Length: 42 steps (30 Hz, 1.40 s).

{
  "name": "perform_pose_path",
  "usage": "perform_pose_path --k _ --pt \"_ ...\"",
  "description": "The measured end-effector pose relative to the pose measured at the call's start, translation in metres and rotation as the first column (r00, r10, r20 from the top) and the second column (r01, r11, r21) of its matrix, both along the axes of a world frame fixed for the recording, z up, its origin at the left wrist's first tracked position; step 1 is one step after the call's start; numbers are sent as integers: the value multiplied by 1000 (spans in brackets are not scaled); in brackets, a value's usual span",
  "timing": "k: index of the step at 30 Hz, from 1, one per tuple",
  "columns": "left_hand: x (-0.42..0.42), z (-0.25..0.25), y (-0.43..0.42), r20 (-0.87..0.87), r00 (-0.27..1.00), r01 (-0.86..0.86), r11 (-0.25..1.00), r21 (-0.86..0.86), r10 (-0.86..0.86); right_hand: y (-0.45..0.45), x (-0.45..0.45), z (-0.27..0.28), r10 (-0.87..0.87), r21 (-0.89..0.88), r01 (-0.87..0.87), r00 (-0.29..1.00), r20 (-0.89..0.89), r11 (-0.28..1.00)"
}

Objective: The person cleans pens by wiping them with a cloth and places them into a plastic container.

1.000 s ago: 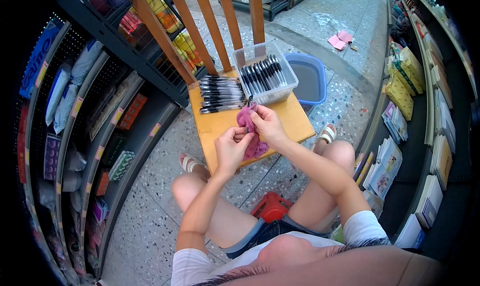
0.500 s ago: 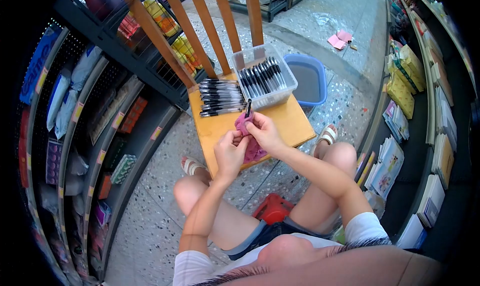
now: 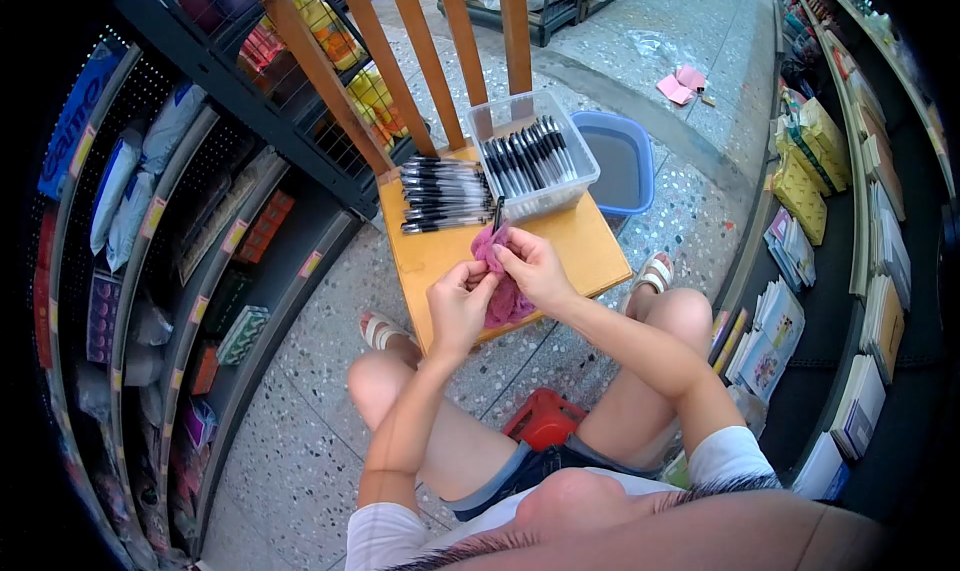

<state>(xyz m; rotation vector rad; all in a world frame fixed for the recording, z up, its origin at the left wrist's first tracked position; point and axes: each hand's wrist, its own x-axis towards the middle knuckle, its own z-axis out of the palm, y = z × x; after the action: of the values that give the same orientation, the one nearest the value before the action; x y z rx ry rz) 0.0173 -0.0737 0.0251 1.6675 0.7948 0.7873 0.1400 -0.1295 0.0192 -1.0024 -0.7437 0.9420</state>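
Note:
Over the seat of a wooden chair (image 3: 425, 286), my two hands work close together on a pink cloth (image 3: 510, 306). My right hand (image 3: 535, 269) pinches the cloth around a black pen (image 3: 498, 211), whose dark end sticks up above the fingers. My left hand (image 3: 460, 306) is closed on the cloth just to the left and lower. Part of the cloth hangs down onto the seat's front edge. Behind the hands lies a pile of black-capped pens (image 3: 440, 196). Beside it, a clear plastic box (image 3: 550, 203) holds several more pens.
A blue basin (image 3: 645, 186) stands on the floor behind the chair's right side. Store shelves curve along the left (image 3: 270, 321) and right (image 3: 850, 271). Pink paper (image 3: 680, 86) lies on the far floor. A red stool (image 3: 545, 421) shows between my legs.
The pen in my right hand sits slightly lower, with less of it showing above the cloth. Both hands stay in almost the same place.

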Motion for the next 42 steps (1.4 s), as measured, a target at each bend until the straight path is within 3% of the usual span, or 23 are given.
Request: perform_pose_path --k 4,7,10,13,17,21,24,30,33,42 --pt "-1 4 2 154 985 119 937 -328 -71 -4 6 1 103 13 -102 989 -104 995" --pt "-12 13 21 -104 971 198 969 -151 -214 -2 9 -1 98 7 -98 994 -44 995" --pt "-20 17 39 -273 961 22 997 -79 -42 -9 9 9 234 -120 -244 968 -90 962" --pt "-14 20 43 133 987 128 950 -286 -93 -8 6 2 328 -159 -317 944 47 935" --pt "-11 18 42 267 944 294 865 -407 -195 -7 0 1 340 -156 -334 941 8 930" --pt "-9 13 43 380 913 317 840 -440 -146 -7 1 0 383 -190 -377 924 -4 907" --pt "-8 9 43 431 900 299 815 -496 -68 -6 1 -1 399 -183 -391 917 10 902" --pt "-6 3 45 440 884 72 885 -461 158 -5 -4 -1 432 -206 -417 901 32 885" --pt "-7 2 48 468 865 35 906 -421 184 -5 -3 -3 467 -198 -447 882 64 872" --pt "-9 16 49 541 840 242 871 -428 33 -5 11 -5 505 -166 -526 850 -153 834"
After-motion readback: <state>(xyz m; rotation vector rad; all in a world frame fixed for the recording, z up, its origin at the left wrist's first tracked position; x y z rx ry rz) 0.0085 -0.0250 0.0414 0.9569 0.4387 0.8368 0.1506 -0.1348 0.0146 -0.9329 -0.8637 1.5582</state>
